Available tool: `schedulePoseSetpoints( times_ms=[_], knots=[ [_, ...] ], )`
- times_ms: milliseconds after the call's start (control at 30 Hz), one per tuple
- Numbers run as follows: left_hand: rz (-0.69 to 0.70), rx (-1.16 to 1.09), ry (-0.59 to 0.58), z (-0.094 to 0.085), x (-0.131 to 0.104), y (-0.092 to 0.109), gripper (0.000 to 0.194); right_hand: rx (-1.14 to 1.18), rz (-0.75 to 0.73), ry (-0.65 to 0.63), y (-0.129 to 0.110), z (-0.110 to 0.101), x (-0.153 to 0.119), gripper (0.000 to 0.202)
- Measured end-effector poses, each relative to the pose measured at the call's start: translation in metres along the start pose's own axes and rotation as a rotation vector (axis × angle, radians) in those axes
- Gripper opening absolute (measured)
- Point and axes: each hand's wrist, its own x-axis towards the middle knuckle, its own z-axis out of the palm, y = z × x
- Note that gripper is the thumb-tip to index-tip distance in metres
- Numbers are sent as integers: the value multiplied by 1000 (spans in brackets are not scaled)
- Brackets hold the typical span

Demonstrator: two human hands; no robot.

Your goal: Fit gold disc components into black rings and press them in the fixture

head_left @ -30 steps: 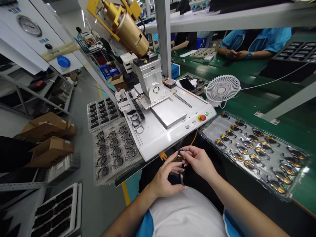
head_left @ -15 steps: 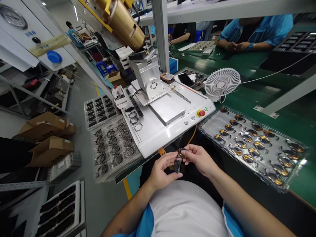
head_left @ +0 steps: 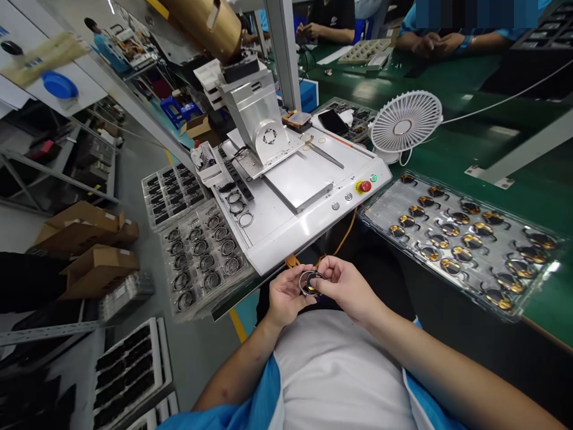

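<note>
In front of my lap, my left hand (head_left: 285,298) is closed round the edge of a round metal ring (head_left: 301,289). My right hand (head_left: 349,288) pinches a small dark round part with a gold-coloured spot at the ring's opening. Whether that part sits inside the ring or just over it, I cannot tell. Fingers hide some of both pieces. Beyond my hands stands a white machine base (head_left: 280,248) with a flat metal plate (head_left: 299,185). Several loose rings (head_left: 246,219) lie on its left side.
At the left, a clear tray (head_left: 203,245) holds several rings. To the right, another clear tray (head_left: 394,206) carries dark parts with gold faces. A white fan (head_left: 405,122), tweezers (head_left: 329,156) and a red stop button (head_left: 365,186) are farther back. A co-worker's hands (head_left: 436,45) rest across the table.
My hands have drawn together and shifted slightly left. The ring has turned to face me, with the dark part now at its opening. The camera view has shifted a little.
</note>
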Motion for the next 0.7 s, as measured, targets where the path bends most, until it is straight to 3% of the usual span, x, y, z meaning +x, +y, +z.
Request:
schedulePoseSetpoints(
  times_ms=[233, 700],
  knots=[
    [35, 102, 51, -3, -1, 0, 63, -95, -69, 24, -4, 9, -5, 30],
    [33, 44, 72, -1, -2, 1, 61, -127, -76, 20, 1, 12, -5, 32]
  ],
)
